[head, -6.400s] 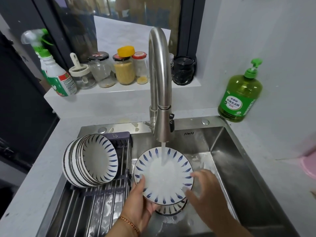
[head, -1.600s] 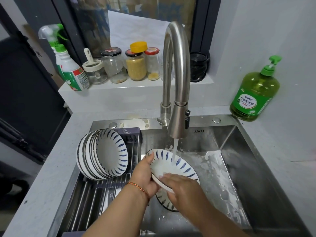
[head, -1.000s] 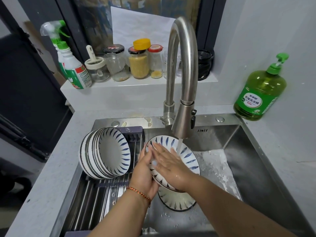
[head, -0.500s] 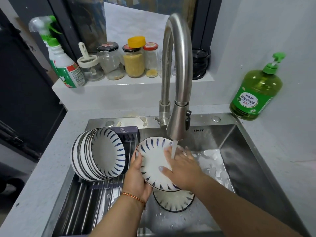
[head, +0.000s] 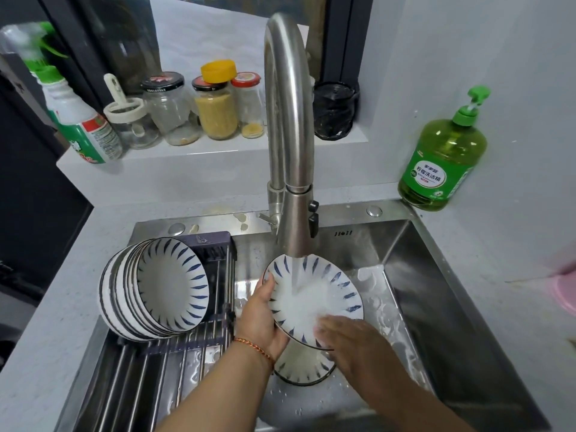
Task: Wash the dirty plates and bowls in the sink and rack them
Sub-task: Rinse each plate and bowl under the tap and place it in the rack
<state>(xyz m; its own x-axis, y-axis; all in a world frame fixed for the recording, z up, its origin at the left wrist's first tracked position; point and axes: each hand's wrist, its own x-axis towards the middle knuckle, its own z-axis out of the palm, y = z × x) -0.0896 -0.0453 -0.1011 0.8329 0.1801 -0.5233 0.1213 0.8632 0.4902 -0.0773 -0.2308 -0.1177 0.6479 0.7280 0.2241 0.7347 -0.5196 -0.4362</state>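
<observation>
A white plate with blue dashes [head: 314,294] tilts under the running faucet [head: 290,126], water streaming onto its face. My left hand [head: 260,319] grips its left rim, thumb over the edge. My right hand [head: 349,338] lies with flat fingers on the plate's lower right face. Beneath them another matching dish [head: 304,367] rests on the sink [head: 436,307] floor, partly hidden. Several washed bowls [head: 156,288] stand on edge in the drying rack [head: 174,363] across the sink's left half.
A green dish-soap pump bottle [head: 442,160] stands at the sink's back right corner. On the ledge behind are a spray bottle [head: 74,120], several jars [head: 215,110] and a black container [head: 335,110]. Foam lies on the sink floor to the right. A pink object [head: 567,288] shows at the right edge.
My right hand slid from the plate's middle down to its lower right edge, baring the face to the water. The plate tipped flatter and its left rim stays in my left hand.
</observation>
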